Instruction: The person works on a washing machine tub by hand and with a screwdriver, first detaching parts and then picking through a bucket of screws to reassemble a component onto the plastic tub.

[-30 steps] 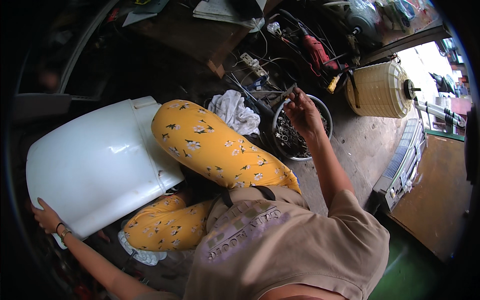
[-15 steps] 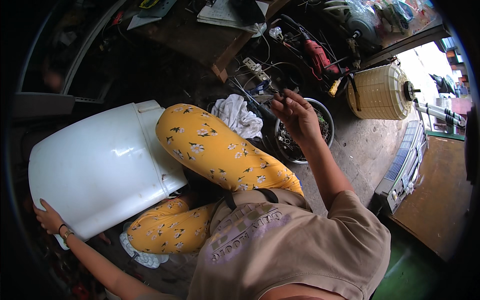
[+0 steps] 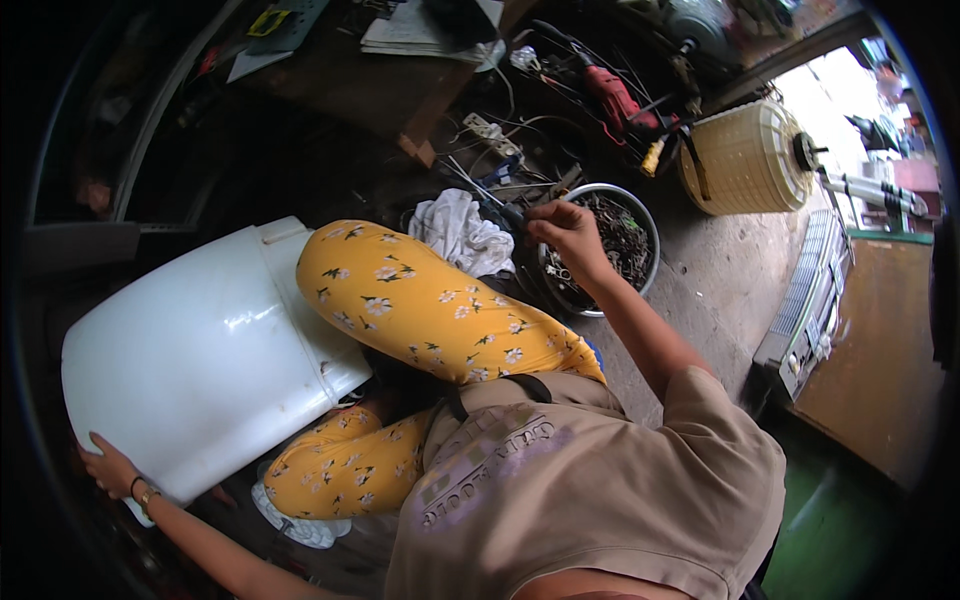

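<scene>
A large white, rounded plastic casing lies on its side at the left, against my knee. My left hand grips its near lower-left edge, thumb on top and fingers curled behind. My right hand is held over the left rim of a round metal basin full of small dark metal bits. Its fingers are pinched together; what they hold, if anything, is hidden. Just beside the fingertips is the dark handle of a long thin tool. A crumpled white cloth lies between that tool and my leg.
Beyond the basin lie a red power drill, a power strip and tangled cables. A cream plastic drum sits at the right, with a grey grille panel nearer. A wooden table with papers stands at the back.
My right hand has come down and slightly left, from above the basin to its left rim beside the dark handle. My left hand stays on the casing. The whole view has shifted slightly.
</scene>
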A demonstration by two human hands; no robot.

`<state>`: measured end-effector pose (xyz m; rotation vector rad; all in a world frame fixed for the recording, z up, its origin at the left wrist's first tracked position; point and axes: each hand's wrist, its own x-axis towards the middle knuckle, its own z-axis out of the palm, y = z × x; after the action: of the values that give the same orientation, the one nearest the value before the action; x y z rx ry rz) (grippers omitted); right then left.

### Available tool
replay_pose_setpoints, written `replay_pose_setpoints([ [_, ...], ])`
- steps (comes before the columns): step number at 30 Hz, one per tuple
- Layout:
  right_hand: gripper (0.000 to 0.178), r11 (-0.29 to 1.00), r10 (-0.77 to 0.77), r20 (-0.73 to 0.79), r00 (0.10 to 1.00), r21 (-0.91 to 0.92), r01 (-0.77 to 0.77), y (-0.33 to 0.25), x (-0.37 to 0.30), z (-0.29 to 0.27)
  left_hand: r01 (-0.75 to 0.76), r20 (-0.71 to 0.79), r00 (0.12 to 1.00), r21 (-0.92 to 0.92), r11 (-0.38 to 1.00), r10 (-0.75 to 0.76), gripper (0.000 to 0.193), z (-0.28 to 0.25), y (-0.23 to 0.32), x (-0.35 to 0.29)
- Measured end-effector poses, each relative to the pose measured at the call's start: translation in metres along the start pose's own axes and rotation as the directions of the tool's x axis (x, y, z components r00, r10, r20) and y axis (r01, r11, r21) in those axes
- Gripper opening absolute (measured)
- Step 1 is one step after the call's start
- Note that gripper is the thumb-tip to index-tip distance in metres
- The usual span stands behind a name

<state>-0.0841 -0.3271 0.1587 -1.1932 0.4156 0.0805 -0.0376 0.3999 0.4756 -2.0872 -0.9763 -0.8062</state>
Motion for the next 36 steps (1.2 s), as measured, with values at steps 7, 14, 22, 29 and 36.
replay_pose_setpoints([
  [7, 0.017, 0.253, -0.274, -0.005, 0.962, -0.965, 0.067, 0.074, -0.010, -0.136, -0.002, 0.004, 1.000, -0.014, 1.000, 0.002, 0.060, 0.007, -0.003, 0.004],
  [14, 0.027, 0.195, -0.352, -0.176, 0.919, -0.974, -0.112, 0.090, 0.051, -0.190, -0.010, -0.012, 1.000, -0.043, 0.999, 0.009, 0.060, 0.008, -0.004, 0.003],
  [22, 0.045, -0.128, -0.092, -0.254, 0.963, -0.956, -0.264, 0.136, 0.070, -0.142, -0.030, -0.028, 0.999, -0.020, 0.999, 0.030, 0.060, 0.001, 0.005, 0.004],
  [29, 0.050, -0.188, 0.049, -0.049, 0.998, -0.981, -0.039, 0.131, 0.005, -0.112, -0.044, -0.029, 0.999, -0.030, 0.999, 0.044, 0.061, 0.004, 0.009, 0.010],
  [36, 0.054, -0.019, -0.180, -0.150, 0.972, -0.988, -0.156, 0.123, 0.043, -0.124, -0.054, 0.011, 0.998, -0.083, 0.995, 0.055, 0.061, -0.007, 0.010, 0.006],
])
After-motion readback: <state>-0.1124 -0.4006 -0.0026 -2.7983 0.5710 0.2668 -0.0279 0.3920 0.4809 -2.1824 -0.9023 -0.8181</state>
